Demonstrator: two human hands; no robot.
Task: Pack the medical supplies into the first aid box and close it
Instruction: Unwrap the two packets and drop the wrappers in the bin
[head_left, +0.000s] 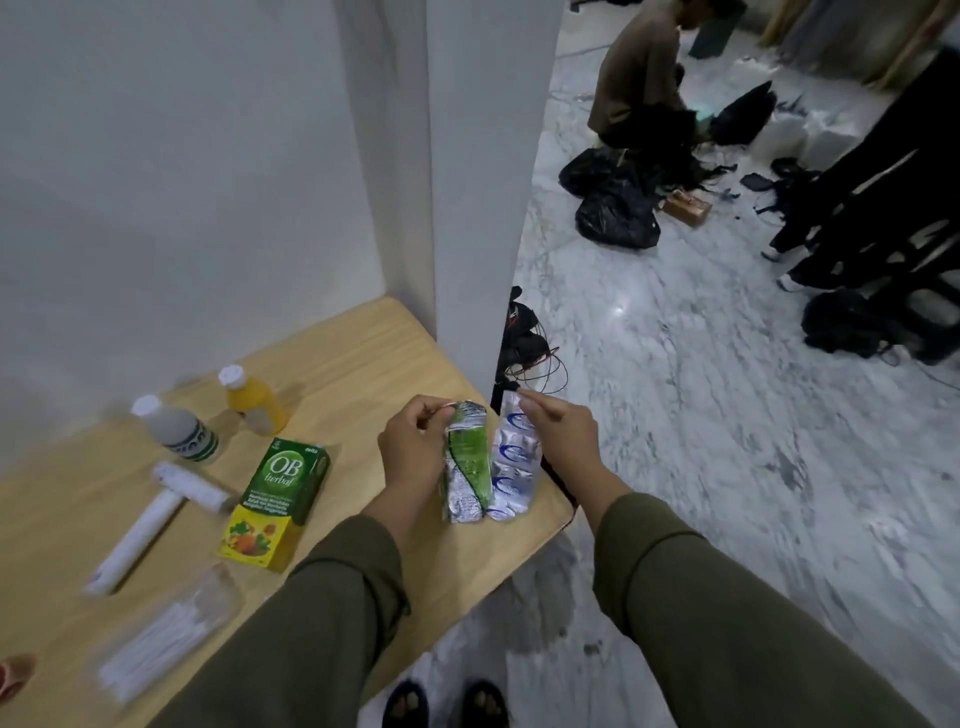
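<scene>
- The left hand (415, 447) pinches the top edge of a green strip (466, 462) of foil-packed tablets, its grip narrow on the foil, the strip hanging upright over the tabletop (363, 358) near its right edge.
- The right hand (563, 436) pinches the top of a blue strip (514, 462) the same way; the two strips hang side by side, edges touching.
- At 9 o'clock from the strips lies a green box (283, 501) with a yellow end.
- At 10 o'clock stand a yellow bottle (254, 400) and a white bottle (179, 426), both white-capped, near each other.
- Left of the box lie a roll (195, 486) and a long white tube (135, 540), touching.
- At 8 o'clock lies a clear pack of swabs (166, 639).
- No first aid box is in view.
- Marble floor (701, 389) lies at 3 o'clock.
</scene>
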